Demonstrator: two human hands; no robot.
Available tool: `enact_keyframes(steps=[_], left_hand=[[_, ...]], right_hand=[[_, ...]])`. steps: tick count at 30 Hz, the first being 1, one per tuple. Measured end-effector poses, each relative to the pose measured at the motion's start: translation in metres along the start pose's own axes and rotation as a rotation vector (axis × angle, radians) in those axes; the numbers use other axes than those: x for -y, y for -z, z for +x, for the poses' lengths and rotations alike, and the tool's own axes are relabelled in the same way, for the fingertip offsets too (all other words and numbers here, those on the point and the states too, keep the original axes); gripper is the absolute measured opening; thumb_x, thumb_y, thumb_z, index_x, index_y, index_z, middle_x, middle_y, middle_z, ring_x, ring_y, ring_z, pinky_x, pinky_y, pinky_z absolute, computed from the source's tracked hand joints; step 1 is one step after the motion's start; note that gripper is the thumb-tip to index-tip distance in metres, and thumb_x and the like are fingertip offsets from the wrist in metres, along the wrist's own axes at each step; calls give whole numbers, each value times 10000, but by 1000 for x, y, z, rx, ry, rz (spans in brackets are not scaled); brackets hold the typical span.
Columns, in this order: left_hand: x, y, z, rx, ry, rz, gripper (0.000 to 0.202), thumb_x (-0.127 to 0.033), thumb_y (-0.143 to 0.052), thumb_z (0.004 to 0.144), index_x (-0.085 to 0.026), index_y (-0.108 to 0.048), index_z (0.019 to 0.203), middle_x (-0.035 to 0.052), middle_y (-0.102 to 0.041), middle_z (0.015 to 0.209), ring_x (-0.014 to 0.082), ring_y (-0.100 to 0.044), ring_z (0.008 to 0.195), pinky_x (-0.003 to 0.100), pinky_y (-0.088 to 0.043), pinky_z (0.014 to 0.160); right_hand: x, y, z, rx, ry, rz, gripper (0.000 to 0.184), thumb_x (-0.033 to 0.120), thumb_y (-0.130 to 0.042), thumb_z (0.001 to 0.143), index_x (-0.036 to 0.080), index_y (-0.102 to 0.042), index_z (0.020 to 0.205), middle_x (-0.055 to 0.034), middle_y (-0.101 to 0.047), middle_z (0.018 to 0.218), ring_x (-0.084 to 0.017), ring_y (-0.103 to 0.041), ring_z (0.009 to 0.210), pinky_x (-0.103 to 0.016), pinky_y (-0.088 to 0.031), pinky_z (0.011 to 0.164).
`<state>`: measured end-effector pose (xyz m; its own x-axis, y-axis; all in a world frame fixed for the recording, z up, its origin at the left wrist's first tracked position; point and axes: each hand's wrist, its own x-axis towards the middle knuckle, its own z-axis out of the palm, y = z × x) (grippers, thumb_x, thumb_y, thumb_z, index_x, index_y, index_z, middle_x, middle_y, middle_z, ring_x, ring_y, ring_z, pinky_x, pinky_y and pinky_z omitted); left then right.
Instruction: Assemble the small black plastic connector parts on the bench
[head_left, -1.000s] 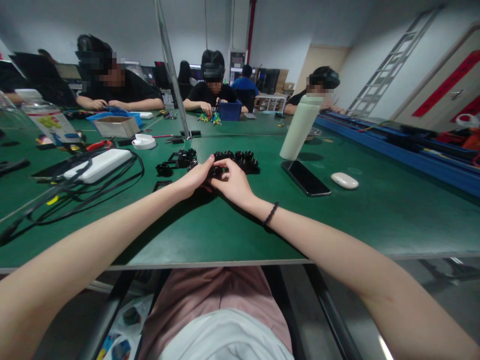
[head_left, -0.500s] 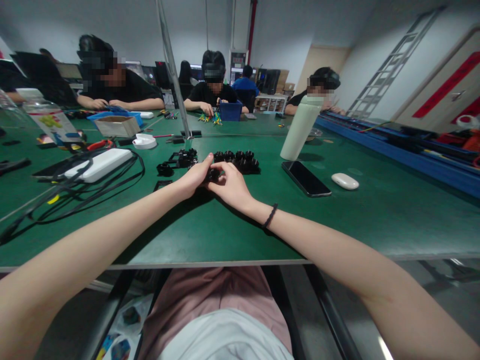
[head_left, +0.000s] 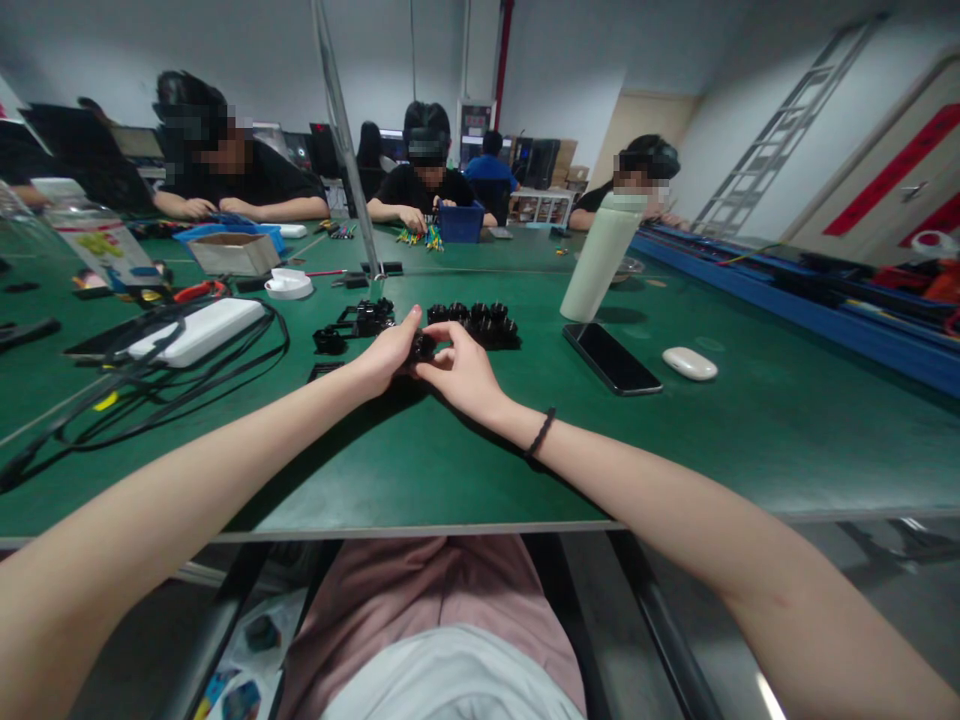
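Note:
My left hand (head_left: 386, 355) and my right hand (head_left: 463, 374) meet on the green table (head_left: 675, 440), fingers pinched together round a small black plastic part (head_left: 421, 347). Just beyond them lies a cluster of black round parts (head_left: 480, 323). To the left of the hands sit more loose black pieces (head_left: 352, 325), and a flat black frame (head_left: 324, 371) lies by my left wrist. A dark band circles my right wrist.
A black phone (head_left: 611, 357), a white earbud case (head_left: 689, 363) and a pale bottle (head_left: 601, 257) stand at right. At left are a white power bank (head_left: 196, 330) with black cables (head_left: 150, 385). Several people work at the far side. A slanted metal pole (head_left: 343, 140) rises behind.
Both hands have drawn slightly toward me from the cluster, holding the small black part between them. My right fingers have shifted from over the cluster to the single part.

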<state>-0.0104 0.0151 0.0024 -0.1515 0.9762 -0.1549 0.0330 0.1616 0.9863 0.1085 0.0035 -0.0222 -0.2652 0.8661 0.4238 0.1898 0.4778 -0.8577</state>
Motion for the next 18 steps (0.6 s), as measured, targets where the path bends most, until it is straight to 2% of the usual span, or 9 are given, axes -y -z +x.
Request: enact_keyframes(steps=[5, 10, 18], left_hand=[[-2, 2, 0, 33, 22, -53, 411, -524, -488, 897, -164, -592, 730, 27, -614, 616, 105, -526, 438, 206, -426, 419], [0, 5, 3, 66, 27, -87, 416, -539, -475, 896, -163, -646, 845, 52, -656, 695, 123, -562, 480, 226, -457, 444], [1, 7, 4, 150, 21, -89, 460, -591, -455, 883, -168, -637, 876, 70, -670, 698, 158, -622, 540, 252, -508, 481]], right_hand=[[1, 0, 1, -26, -33, 41, 364, 126, -677, 687, 193, -508, 1002, -16, -628, 1018, -89, -609, 668, -287, -532, 703], [2, 0, 1, -57, -33, 46, 357, 204, -699, 714, 194, -512, 1018, -14, -629, 1020, -75, -586, 634, -272, -518, 679], [0, -1, 3, -74, -68, 54, 285, 314, -687, 770, 179, -555, 983, -2, -616, 885, -92, -591, 669, -270, -532, 675]])
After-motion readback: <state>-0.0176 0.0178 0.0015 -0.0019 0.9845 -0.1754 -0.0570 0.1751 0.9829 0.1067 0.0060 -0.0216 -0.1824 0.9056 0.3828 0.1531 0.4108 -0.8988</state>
